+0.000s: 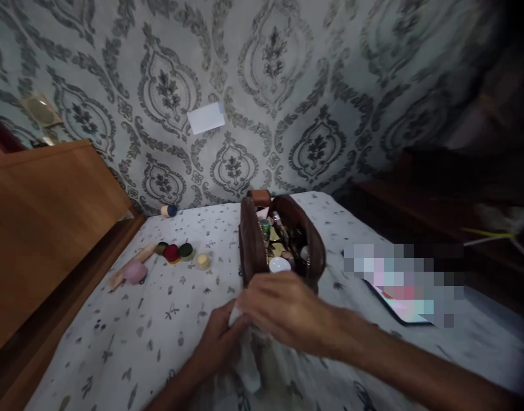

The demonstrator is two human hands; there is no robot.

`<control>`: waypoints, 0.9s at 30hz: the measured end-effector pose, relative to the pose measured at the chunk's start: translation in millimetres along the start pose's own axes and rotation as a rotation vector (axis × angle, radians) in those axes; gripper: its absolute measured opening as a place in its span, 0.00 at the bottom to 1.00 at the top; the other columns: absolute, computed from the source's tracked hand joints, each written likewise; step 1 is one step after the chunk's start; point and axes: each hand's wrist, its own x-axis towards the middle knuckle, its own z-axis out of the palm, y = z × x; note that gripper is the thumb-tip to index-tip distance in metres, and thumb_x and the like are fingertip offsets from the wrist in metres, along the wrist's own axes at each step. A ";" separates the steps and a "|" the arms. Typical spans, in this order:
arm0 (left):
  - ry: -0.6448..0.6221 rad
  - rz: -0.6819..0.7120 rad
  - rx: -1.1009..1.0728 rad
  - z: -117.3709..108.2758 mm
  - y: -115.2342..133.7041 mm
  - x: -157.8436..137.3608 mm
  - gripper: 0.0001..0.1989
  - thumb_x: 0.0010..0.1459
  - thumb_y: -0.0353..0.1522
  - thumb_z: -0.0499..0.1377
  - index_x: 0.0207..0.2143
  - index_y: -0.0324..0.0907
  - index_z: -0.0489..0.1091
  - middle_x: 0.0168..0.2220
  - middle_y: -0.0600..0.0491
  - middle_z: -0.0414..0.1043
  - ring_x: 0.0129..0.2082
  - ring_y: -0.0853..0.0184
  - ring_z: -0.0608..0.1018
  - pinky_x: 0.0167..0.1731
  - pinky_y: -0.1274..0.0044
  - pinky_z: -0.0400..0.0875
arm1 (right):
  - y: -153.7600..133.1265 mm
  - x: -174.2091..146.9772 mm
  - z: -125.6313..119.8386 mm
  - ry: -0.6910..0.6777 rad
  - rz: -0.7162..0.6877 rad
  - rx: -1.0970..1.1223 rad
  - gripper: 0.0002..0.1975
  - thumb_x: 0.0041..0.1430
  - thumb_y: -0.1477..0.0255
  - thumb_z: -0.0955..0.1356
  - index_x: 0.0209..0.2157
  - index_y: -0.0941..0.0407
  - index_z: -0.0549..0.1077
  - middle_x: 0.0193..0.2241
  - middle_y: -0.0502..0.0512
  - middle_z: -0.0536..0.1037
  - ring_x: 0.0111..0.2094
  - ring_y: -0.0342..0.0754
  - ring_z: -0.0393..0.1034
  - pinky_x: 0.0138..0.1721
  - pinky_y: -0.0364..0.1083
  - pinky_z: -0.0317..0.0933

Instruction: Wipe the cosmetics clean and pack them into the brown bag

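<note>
In front of the bag, my left hand [221, 334] is closed on a whitish, partly see-through thing [249, 368], blurred, which hangs down below my fingers; I cannot make out its kind. My right hand [283, 305] lies across its top with fingers bent and pressed together, close against my left fingers. What the right fingertips grip is partly hidden. Just beyond them stands a brown zipped bag [253, 245], its mouth spread wide. Inside it are small items, among them a white round lid [279, 264] and a green container [265, 228].
Left on the patterned sheet [193, 337] lie a pink round thing [134, 272], a pale stick [116, 278], a red-topped jar [172, 253], a dark green jar [186, 251] and a cream jar [202, 261]. A phone [399, 311] rests at right. A wooden panel [48, 228] borders the left.
</note>
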 end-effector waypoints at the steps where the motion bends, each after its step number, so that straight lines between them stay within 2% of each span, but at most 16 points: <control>1: 0.024 -0.002 0.013 -5.4 0.8 1.2 0.24 0.59 0.53 0.54 0.34 0.43 0.74 0.34 0.51 0.77 0.37 0.58 0.75 0.42 0.69 0.72 | -6.1 -6.2 13.4 -0.026 0.014 0.015 0.20 0.71 0.70 0.58 0.29 0.55 0.76 0.23 0.54 0.75 0.26 0.45 0.67 0.31 0.43 0.61; 4: 0.130 -0.020 0.112 -25.4 -0.1 6.4 0.21 0.57 0.52 0.56 0.32 0.44 0.73 0.31 0.51 0.76 0.36 0.58 0.75 0.40 0.69 0.72 | -10.7 -17.1 51.9 -0.044 0.133 0.175 0.19 0.71 0.69 0.58 0.32 0.57 0.76 0.26 0.55 0.76 0.28 0.45 0.68 0.33 0.44 0.61; 6: 0.180 -0.014 0.197 -42.9 -1.3 10.4 0.18 0.58 0.49 0.57 0.30 0.43 0.72 0.29 0.53 0.75 0.33 0.60 0.75 0.39 0.71 0.71 | -6.9 -15.2 75.1 -0.028 0.257 0.314 0.16 0.68 0.70 0.61 0.29 0.57 0.74 0.24 0.52 0.75 0.26 0.44 0.66 0.31 0.43 0.60; 8: 0.178 0.009 0.259 -66.3 -1.3 15.3 0.18 0.59 0.47 0.56 0.31 0.42 0.71 0.28 0.54 0.74 0.32 0.62 0.74 0.37 0.73 0.70 | -2.0 -6.4 96.9 -0.018 0.417 0.470 0.12 0.63 0.73 0.63 0.25 0.57 0.71 0.21 0.49 0.72 0.23 0.42 0.63 0.29 0.41 0.57; 11: 0.197 0.017 0.368 -116.8 1.1 28.6 0.20 0.60 0.49 0.54 0.32 0.42 0.69 0.29 0.55 0.72 0.31 0.64 0.73 0.33 0.75 0.69 | 2.6 12.0 128.0 -0.033 0.672 0.760 0.11 0.59 0.73 0.64 0.23 0.57 0.68 0.18 0.47 0.69 0.20 0.40 0.61 0.24 0.39 0.54; 13: 0.240 0.029 0.595 -160.3 3.4 44.6 0.22 0.61 0.51 0.52 0.29 0.42 0.67 0.28 0.55 0.71 0.31 0.63 0.73 0.32 0.76 0.68 | 3.8 21.3 146.3 -0.043 0.813 0.911 0.11 0.60 0.71 0.63 0.24 0.57 0.67 0.19 0.47 0.69 0.18 0.39 0.60 0.20 0.38 0.53; 14: 0.275 0.030 0.783 -183.7 4.6 55.1 0.23 0.63 0.51 0.49 0.28 0.43 0.66 0.28 0.54 0.70 0.31 0.64 0.73 0.32 0.76 0.69 | 4.2 24.0 154.0 -0.038 0.853 0.947 0.11 0.60 0.70 0.63 0.24 0.57 0.66 0.19 0.47 0.69 0.18 0.40 0.60 0.19 0.38 0.52; 16: 0.309 -0.049 1.228 -229.5 6.1 80.4 0.24 0.66 0.48 0.45 0.27 0.43 0.66 0.29 0.53 0.71 0.33 0.63 0.75 0.36 0.76 0.69 | 5.1 25.9 165.1 -0.007 0.857 0.931 0.11 0.59 0.70 0.63 0.23 0.57 0.66 0.19 0.47 0.68 0.19 0.40 0.60 0.20 0.38 0.52; 18: 0.333 -0.094 1.340 -268.1 4.8 109.7 0.20 0.65 0.43 0.49 0.27 0.41 0.69 0.35 0.48 0.73 0.38 0.60 0.76 0.40 0.74 0.70 | 5.9 24.5 170.6 0.015 0.789 0.850 0.11 0.58 0.71 0.64 0.22 0.57 0.66 0.18 0.47 0.67 0.21 0.40 0.60 0.23 0.39 0.52; 20: 0.348 -0.141 1.399 -295.8 -1.6 140.1 0.15 0.64 0.40 0.50 0.33 0.40 0.72 0.41 0.44 0.73 0.42 0.56 0.77 0.40 0.72 0.70 | 6.4 22.2 172.0 0.009 0.728 0.758 0.11 0.58 0.72 0.63 0.22 0.57 0.67 0.18 0.47 0.66 0.23 0.41 0.59 0.25 0.40 0.51; 23: 0.351 -0.194 1.439 -318.2 -20.9 182.8 0.15 0.63 0.37 0.51 0.42 0.38 0.74 0.48 0.39 0.72 0.48 0.52 0.76 0.44 0.68 0.71 | 6.8 20.2 172.2 -0.044 0.714 0.669 0.12 0.58 0.71 0.63 0.22 0.57 0.68 0.19 0.47 0.66 0.24 0.41 0.58 0.27 0.41 0.51; 27: 0.331 -0.200 1.447 -329.4 -53.1 231.2 0.18 0.65 0.38 0.51 0.47 0.35 0.73 0.54 0.35 0.70 0.56 0.48 0.71 0.49 0.66 0.70 | 9.3 18.8 176.4 -0.112 0.712 0.612 0.11 0.57 0.72 0.62 0.24 0.58 0.72 0.20 0.48 0.69 0.24 0.41 0.59 0.28 0.41 0.52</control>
